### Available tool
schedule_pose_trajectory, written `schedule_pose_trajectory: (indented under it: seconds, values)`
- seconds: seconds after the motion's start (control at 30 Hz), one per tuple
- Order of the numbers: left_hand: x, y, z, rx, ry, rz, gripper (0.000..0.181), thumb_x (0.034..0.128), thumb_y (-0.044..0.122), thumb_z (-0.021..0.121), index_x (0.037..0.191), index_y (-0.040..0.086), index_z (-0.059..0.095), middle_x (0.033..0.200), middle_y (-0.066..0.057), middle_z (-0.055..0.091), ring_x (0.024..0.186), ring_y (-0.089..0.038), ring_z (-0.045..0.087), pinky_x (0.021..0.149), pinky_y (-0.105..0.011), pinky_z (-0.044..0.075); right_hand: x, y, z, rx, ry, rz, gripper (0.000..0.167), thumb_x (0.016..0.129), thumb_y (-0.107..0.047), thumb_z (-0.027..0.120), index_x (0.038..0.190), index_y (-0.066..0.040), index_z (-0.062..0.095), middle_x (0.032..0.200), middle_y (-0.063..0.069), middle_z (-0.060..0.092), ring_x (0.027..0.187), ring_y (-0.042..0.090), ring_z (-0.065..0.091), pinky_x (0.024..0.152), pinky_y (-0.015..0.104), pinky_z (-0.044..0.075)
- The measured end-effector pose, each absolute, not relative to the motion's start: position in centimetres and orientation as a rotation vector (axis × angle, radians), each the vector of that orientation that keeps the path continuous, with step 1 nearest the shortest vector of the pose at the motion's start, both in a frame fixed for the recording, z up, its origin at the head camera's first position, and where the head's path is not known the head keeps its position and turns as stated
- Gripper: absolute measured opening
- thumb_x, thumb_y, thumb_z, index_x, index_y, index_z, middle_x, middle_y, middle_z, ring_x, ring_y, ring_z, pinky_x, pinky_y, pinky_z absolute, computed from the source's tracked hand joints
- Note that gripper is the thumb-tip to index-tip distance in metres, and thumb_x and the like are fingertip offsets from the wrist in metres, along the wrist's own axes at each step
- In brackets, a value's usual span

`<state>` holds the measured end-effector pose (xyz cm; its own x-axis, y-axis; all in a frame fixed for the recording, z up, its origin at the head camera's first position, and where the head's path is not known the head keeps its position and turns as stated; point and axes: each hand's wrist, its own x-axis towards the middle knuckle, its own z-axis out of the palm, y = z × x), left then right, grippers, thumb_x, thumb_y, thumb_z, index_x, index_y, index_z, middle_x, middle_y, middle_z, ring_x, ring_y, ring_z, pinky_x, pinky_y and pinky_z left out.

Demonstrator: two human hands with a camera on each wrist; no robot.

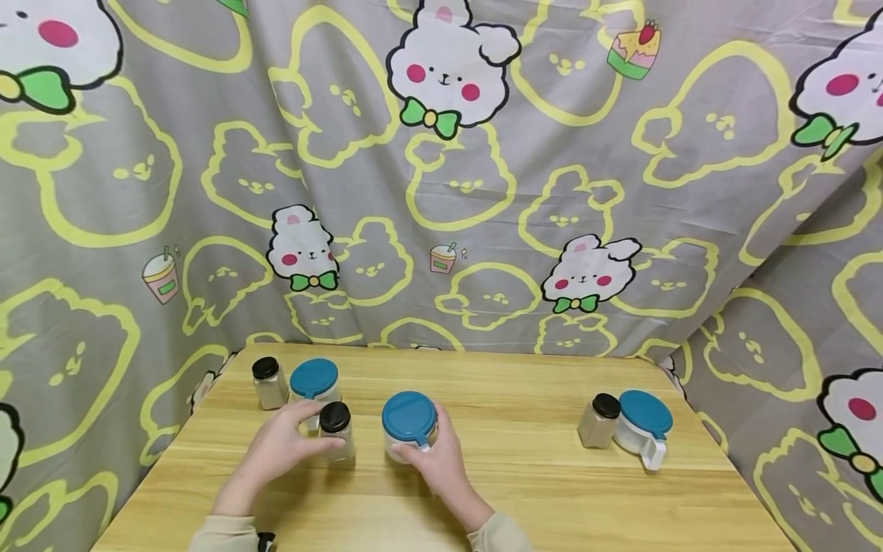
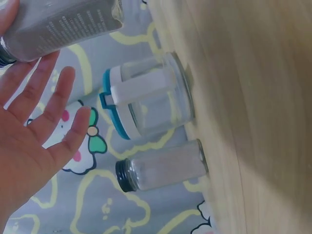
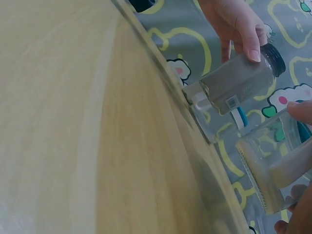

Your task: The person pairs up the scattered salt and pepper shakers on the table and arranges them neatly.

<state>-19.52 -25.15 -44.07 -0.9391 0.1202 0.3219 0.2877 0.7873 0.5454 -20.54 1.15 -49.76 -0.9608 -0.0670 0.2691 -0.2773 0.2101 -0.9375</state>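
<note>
My left hand grips a small square glass bottle with a black cap, thumb on one side and fingers on the other. In the right wrist view this bottle hangs tilted, its base off the table. Beside it, my right hand holds a clear glass jar with a blue lid and white handle, thumb near the handle. The right wrist view shows the jar tilted too, its base apart from the tabletop. Bottle and jar are a short gap apart.
At the back left of the wooden table stand another black-capped bottle and blue-lidded jar. On the right stands a similar pair, a bottle and a jar. A patterned curtain hangs behind.
</note>
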Motion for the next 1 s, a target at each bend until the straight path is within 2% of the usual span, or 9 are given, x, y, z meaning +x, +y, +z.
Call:
schedule_pose_trajectory:
  seconds: [0.27, 0.47, 0.73, 1.0]
  values:
    - [-20.2, -24.2, -44.1, -0.341, -2.662, -0.860, 0.073, 0.0673, 0.051, 0.084, 0.121, 0.003, 0.068, 0.123, -0.017, 0.067, 0.117, -0.038, 0.060, 0.098, -0.056, 0.047, -20.9, 1.9, -49.8, 0.223, -2.287, 1.823, 0.088, 0.068, -0.029, 0.088, 0.141, -0.011, 0.043, 0.135, 0.011, 0.058, 0.130, 0.035, 0.049, 0.109, 0.065, 0.032]
    - [-20.9, -23.5, -43.6, -0.341, -2.682, -0.869, 0.077, 0.0674, 0.053, 0.083, 0.123, 0.003, 0.067, 0.125, -0.016, 0.066, 0.120, -0.038, 0.056, 0.098, -0.057, 0.046, -21.1, 2.5, -49.5, 0.192, -2.249, 1.799, 0.086, 0.067, -0.026, 0.089, 0.140, -0.011, 0.045, 0.133, 0.010, 0.059, 0.129, 0.035, 0.050, 0.109, 0.065, 0.032]
    - [-21.6, -22.4, -43.6, -0.346, -2.696, -0.910, 0.077, 0.0679, 0.056, 0.082, 0.122, 0.003, 0.067, 0.127, -0.017, 0.065, 0.123, -0.038, 0.053, 0.100, -0.057, 0.045, -21.4, 3.4, -49.5, 0.106, -2.244, 1.803, 0.090, 0.068, -0.027, 0.089, 0.143, -0.007, 0.041, 0.136, 0.013, 0.056, 0.132, 0.037, 0.046, 0.109, 0.066, 0.031]
    - [-22.3, -21.2, -43.6, -0.334, -2.706, -0.952, 0.075, 0.0683, 0.056, 0.082, 0.121, 0.005, 0.068, 0.128, -0.014, 0.065, 0.125, -0.039, 0.052, 0.100, -0.060, 0.043, -21.6, 4.1, -49.7, 0.069, -2.217, 1.799, 0.087, 0.068, -0.026, 0.089, 0.141, -0.011, 0.044, 0.133, 0.010, 0.059, 0.131, 0.034, 0.049, 0.110, 0.063, 0.031]
